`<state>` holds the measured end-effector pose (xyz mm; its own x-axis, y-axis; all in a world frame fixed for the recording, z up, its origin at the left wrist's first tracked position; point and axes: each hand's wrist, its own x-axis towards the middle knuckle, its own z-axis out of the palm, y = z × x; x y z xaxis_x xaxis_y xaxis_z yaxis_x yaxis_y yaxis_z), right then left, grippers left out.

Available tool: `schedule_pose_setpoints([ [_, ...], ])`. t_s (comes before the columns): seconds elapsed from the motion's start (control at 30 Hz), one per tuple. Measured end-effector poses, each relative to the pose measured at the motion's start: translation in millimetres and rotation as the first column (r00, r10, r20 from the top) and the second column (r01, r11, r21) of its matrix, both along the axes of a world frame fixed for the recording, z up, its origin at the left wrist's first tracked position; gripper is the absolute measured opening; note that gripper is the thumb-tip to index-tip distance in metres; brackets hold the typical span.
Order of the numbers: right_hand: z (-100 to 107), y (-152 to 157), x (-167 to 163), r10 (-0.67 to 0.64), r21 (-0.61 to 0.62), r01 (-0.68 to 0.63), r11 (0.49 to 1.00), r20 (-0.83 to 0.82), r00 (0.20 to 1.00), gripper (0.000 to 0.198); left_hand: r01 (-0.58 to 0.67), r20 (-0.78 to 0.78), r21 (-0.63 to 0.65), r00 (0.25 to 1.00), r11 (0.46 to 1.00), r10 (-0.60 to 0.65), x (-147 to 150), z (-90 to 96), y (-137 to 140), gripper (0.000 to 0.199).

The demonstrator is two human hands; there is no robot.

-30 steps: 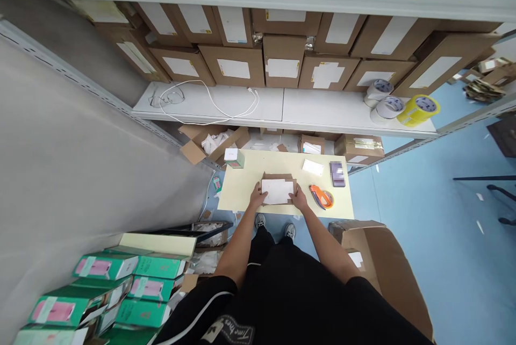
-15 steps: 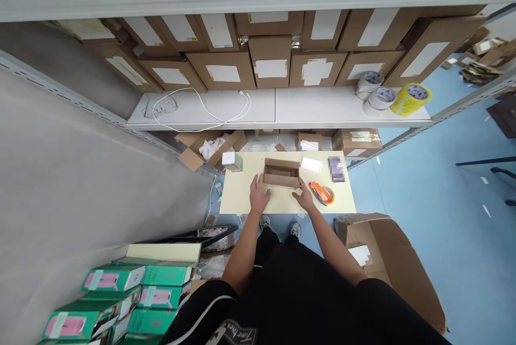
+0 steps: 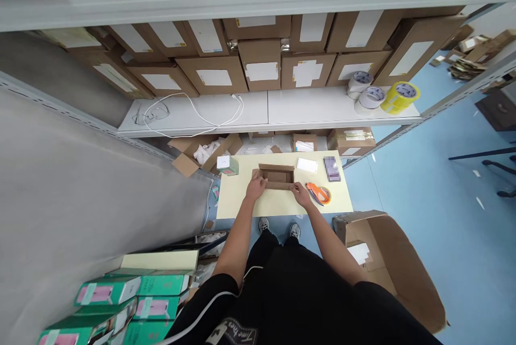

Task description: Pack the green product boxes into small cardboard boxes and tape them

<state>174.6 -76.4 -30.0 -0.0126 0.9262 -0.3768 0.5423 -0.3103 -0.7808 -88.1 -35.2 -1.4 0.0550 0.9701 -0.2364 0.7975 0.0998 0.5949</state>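
A small open cardboard box (image 3: 277,186) stands on the pale yellow table (image 3: 278,208), its inside bare. My left hand (image 3: 255,186) is closed on the box's left side near the front corner. At the front right corner, the fingers of my right hand (image 3: 300,194) pinch the cardboard edge. Just right of that hand lies an orange tape dispenser (image 3: 313,191), partly over a roll of tape (image 3: 324,195). A white card (image 3: 307,165) and a blurred purple stack (image 3: 331,169) lie behind it. A small green and white box (image 3: 228,165) stands at the table's left.
Beyond the table rises a shelf (image 3: 306,106) holding cartons, a white cable (image 3: 193,116) and rolls of tape (image 3: 399,98). A large open carton (image 3: 407,264) stands on the floor at right. Green boxes (image 3: 161,286) are stacked at lower left, beside the grey wall (image 3: 100,173).
Both hands have gone from being loosely spread beside the box to gripping its front corners. My left fingers now reach over the left side. The camera view has shifted slightly.
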Motion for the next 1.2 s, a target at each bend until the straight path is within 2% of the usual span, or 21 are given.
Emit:
schedule_pose_setpoints([
  [0.13, 12.8, 10.7, 2.2, 0.103, -0.135, -0.089, 0.987, 0.097, 0.990, 0.046, 0.049, 0.201, -0.015, 0.979, 0.999, -0.045, -21.6, -10.5, -10.6, 0.020],
  [0.17, 15.5, 14.3, 2.4, 0.136, -0.158, -0.119, 0.980, 0.103, 0.985, 0.042, 0.071, 0.234, -0.028, 0.970, 0.997, -0.063, -25.6, -13.1, -13.7, 0.025],
  [0.23, 20.4, 22.3, 0.9, 0.198, -0.168, -0.176, 0.970, 0.123, 0.972, 0.033, 0.119, 0.257, -0.071, 0.962, 0.990, -0.097, -30.2, -18.8, -19.5, 0.047],
  [0.27, 22.5, 26.6, -1.3, 0.223, -0.161, -0.200, 0.967, 0.144, 0.964, 0.043, 0.142, 0.249, -0.091, 0.962, 0.986, -0.116, -30.4, -22.0, -22.1, 0.057],
  [0.3, 24.6, 30.8, -4.4, 0.242, -0.150, -0.218, 0.964, 0.170, 0.955, 0.060, 0.162, 0.232, -0.100, 0.963, 0.982, -0.135, -29.2, -25.4, -24.6, 0.060],
  [0.37, 28.5, 38.8, -13.1, 0.271, -0.156, -0.240, 0.958, 0.226, 0.936, 0.092, 0.170, 0.186, -0.068, 0.970, 0.983, -0.155, -23.5, -32.2, -28.7, 0.050],
  [0.4, 30.2, 42.4, -18.1, 0.281, -0.172, -0.242, 0.955, 0.253, 0.926, 0.101, 0.154, 0.162, -0.031, 0.976, 0.988, -0.147, -19.7, -35.3, -30.3, 0.041],
  [0.5, 33.4, 51.8, -31.7, 0.287, -0.226, -0.221, 0.949, 0.326, 0.901, 0.114, 0.084, 0.098, 0.077, 0.991, 0.993, -0.091, -10.6, -41.3, -32.4, 0.014],
  [0.57, 32.5, 57.4, -36.3, 0.279, -0.240, -0.200, 0.950, 0.365, 0.888, 0.116, 0.060, 0.077, 0.100, 0.995, 0.993, -0.068, -10.0, -42.4, -32.5, 0.009],
  [0.7, 22.7, 66.1, -34.8, 0.290, -0.215, -0.215, 0.953, 0.430, 0.855, 0.104, 0.105, 0.107, 0.074, 0.988, 0.992, -0.112, -24.2, -40.5, -36.7, 0.013],
  [0.8, 11.8, 63.5, -36.7, 0.353, -0.221, -0.281, 0.934, 0.438, 0.827, 0.074, 0.155, 0.137, 0.028, 0.978, 0.988, -0.157, -42.2, -37.2, -49.9, 0.014],
  [0.9, -0.7, 49.3, -48.8, 0.411, -0.211, -0.353, 0.911, 0.417, 0.811, 0.038, 0.126, 0.178, -0.015, 0.977, 0.992, -0.122, -59.9, -33.0, -72.3, 0.015],
  [0.93, -5.6, 43.2, -53.8, 0.430, -0.203, -0.379, 0.903, 0.408, 0.805, 0.032, 0.108, 0.201, -0.024, 0.974, 0.994, -0.101, -64.8, -31.8, -81.2, 0.015],
  [1.1, -32.8, 22.7, -70.1, 0.499, -0.066, -0.503, 0.862, 0.286, 0.818, 0.037, -0.035, 0.237, -0.081, 0.970, 0.996, 0.053, -76.7, -23.0, -129.3, 0.018],
  [1.2, -37.2, 24.5, -73.6, 0.511, 0.051, -0.530, 0.847, 0.203, 0.836, 0.032, -0.146, 0.219, -0.035, 0.964, 0.989, 0.150, -71.5, -7.9, -158.9, 0.022],
])
